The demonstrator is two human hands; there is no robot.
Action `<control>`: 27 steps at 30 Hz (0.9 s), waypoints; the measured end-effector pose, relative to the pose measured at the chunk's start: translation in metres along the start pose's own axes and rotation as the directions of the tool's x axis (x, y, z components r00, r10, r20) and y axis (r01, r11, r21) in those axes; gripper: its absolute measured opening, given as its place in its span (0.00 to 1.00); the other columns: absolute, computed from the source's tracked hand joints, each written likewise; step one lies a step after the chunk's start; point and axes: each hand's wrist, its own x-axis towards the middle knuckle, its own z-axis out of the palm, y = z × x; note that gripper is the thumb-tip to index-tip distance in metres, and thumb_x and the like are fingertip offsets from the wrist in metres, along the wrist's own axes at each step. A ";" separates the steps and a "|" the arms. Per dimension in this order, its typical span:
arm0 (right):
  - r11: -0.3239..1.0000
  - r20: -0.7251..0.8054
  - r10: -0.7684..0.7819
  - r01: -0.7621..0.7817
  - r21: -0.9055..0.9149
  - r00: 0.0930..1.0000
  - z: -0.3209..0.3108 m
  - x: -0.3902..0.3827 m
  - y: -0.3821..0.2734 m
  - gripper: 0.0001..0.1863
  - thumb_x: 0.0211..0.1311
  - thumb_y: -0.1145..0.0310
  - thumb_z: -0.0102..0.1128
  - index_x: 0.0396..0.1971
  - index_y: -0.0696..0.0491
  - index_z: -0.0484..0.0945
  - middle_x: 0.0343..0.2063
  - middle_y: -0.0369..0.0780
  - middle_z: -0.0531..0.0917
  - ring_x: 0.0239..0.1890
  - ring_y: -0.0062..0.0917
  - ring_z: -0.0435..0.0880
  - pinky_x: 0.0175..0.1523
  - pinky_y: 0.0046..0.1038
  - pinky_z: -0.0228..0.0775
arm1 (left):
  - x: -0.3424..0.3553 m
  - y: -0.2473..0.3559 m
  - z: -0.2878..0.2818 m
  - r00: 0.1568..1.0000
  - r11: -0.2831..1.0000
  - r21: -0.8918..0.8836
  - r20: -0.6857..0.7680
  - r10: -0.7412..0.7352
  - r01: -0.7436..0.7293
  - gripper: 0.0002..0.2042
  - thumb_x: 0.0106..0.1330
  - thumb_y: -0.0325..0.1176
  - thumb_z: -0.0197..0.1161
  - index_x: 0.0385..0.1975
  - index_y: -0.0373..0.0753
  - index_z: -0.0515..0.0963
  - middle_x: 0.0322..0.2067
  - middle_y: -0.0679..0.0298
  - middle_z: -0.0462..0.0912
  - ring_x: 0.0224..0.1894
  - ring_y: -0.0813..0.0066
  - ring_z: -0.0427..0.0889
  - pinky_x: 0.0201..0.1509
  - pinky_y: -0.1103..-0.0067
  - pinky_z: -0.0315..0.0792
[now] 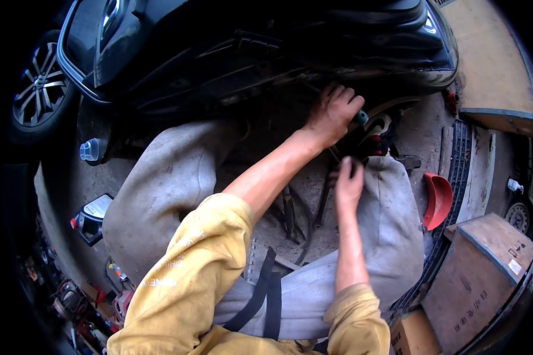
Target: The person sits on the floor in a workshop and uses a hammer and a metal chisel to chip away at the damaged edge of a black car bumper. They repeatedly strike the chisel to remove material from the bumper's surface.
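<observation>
A dark car body (183,77) hangs over the far side, its lower edge raised above the floor. Just under that edge is my left hand (333,115), closed round a tool with a teal handle (361,118); a thin shaft seems to run from it toward the car, mostly in shadow. Nearer to me, by my right knee, my right hand (349,184) has its fingers curled at the end of a thin metal rod (335,154). The rod's other end passes behind my left wrist. Dark tools, one long-handled (289,213), lie on the floor between my legs.
A red curved tray (437,201) stands right of my knee, beside a black ribbed strip (458,154). Wooden boxes (479,278) crowd the right. On the left are a dark jug (93,219), a clear plastic cup (89,149) and a wheel (39,83).
</observation>
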 end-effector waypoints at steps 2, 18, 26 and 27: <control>0.970 -0.013 -0.059 0.061 0.234 0.998 -0.001 0.045 -0.029 0.24 0.69 0.53 0.48 0.51 0.58 0.70 0.39 0.43 0.78 0.29 0.24 0.81 0.36 0.24 0.71 | -0.002 -0.001 -0.001 1.000 0.999 -0.032 -0.024 -0.017 0.017 0.20 0.46 0.17 0.58 0.42 0.38 0.73 0.40 0.59 0.74 0.47 0.58 0.72 0.51 0.67 0.67; 0.974 0.284 -0.218 0.228 -0.002 0.934 0.009 0.111 -0.067 0.15 0.63 0.61 0.59 0.39 0.59 0.80 0.21 0.29 0.75 0.24 0.11 0.67 0.29 0.16 0.59 | -0.097 -0.095 -0.040 0.665 -0.541 -0.798 0.256 -0.702 -0.264 0.15 0.61 0.28 0.55 0.47 0.34 0.75 0.48 0.55 0.78 0.56 0.59 0.72 0.65 0.65 0.62; 0.955 0.356 -0.249 0.290 -0.067 0.901 0.010 0.127 -0.078 0.13 0.62 0.62 0.59 0.36 0.57 0.80 0.20 0.30 0.75 0.23 0.11 0.69 0.29 0.16 0.61 | -0.079 -0.103 -0.046 0.602 -0.488 -0.839 0.265 -0.753 -0.241 0.12 0.61 0.29 0.57 0.44 0.37 0.76 0.45 0.59 0.80 0.53 0.63 0.75 0.63 0.64 0.64; 0.939 0.350 -0.289 0.336 -0.079 0.891 0.011 0.127 -0.079 0.13 0.62 0.62 0.59 0.35 0.57 0.79 0.20 0.31 0.75 0.23 0.11 0.70 0.29 0.16 0.62 | -0.078 -0.103 -0.047 0.618 -0.499 -0.831 0.262 -0.742 -0.247 0.13 0.60 0.29 0.58 0.45 0.37 0.76 0.46 0.57 0.79 0.53 0.62 0.74 0.64 0.64 0.63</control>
